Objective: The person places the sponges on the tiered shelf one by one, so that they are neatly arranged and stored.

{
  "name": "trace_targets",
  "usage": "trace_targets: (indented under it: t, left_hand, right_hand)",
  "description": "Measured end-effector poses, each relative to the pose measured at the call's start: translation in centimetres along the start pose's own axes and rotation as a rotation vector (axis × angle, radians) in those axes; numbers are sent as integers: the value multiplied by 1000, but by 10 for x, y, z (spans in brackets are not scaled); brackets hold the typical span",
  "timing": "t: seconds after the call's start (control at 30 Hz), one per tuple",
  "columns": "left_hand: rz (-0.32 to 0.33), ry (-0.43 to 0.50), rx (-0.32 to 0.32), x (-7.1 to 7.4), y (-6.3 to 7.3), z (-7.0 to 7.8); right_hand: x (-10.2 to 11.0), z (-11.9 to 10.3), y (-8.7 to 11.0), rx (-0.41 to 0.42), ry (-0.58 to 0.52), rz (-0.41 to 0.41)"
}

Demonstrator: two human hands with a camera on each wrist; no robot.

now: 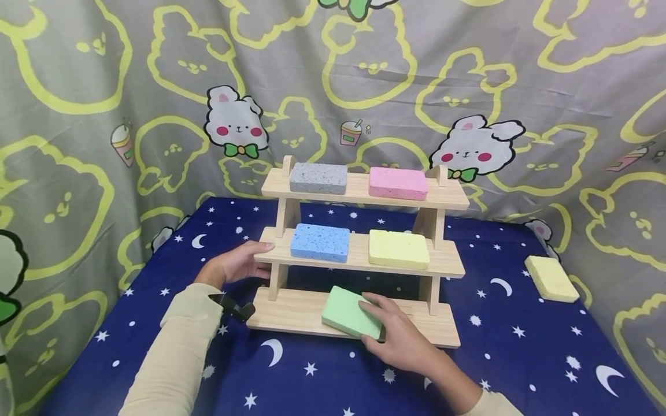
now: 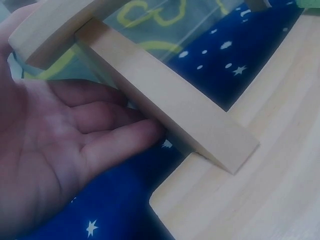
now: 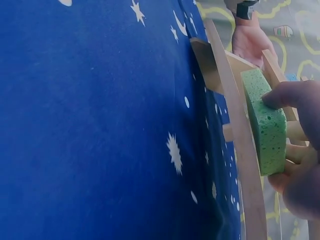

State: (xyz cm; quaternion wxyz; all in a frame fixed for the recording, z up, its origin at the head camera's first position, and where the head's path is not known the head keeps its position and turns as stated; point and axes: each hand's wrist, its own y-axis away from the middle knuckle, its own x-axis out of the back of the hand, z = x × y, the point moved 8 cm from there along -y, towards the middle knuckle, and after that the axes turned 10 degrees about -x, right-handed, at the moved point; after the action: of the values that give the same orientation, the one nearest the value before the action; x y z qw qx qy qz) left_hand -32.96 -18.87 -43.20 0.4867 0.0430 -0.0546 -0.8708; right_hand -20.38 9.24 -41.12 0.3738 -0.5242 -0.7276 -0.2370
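A three-tier wooden shelf (image 1: 307,312) stands on the table. My left hand (image 1: 241,263) holds its left end, thumb over the middle board and fingers below against the upright (image 2: 165,100). With thumb and fingers my right hand (image 1: 398,335) grips a green sponge (image 1: 346,312), which sits slanted over the bottom board; the right wrist view shows the thumb on one face of the green sponge (image 3: 270,135). On the middle board are a blue sponge (image 1: 319,242) and a yellow sponge (image 1: 398,249). A grey sponge (image 1: 318,178) and a pink sponge (image 1: 398,183) rest on the top board.
Another yellow sponge (image 1: 551,278) lies at the table's right side. A dark blue cloth (image 1: 291,375) with moons and stars covers the table. Behind it hangs a grey curtain (image 1: 291,69) with bear and rabbit prints. A black strap (image 1: 231,306) is at my left wrist.
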Motion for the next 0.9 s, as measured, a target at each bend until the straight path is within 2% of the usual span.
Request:
trace_targets:
  t: [0.23, 0.6, 0.9]
  left_hand:
    - [7, -4, 8, 0, 0, 0]
    - [4, -4, 1, 1, 0, 0]
    - [21, -20, 22, 1, 0, 0]
  right_hand:
    - [-12, -13, -11, 90, -19, -44]
    - [-28, -25, -25, 148, 13, -103]
    - [-34, -37, -34, 214, 36, -131]
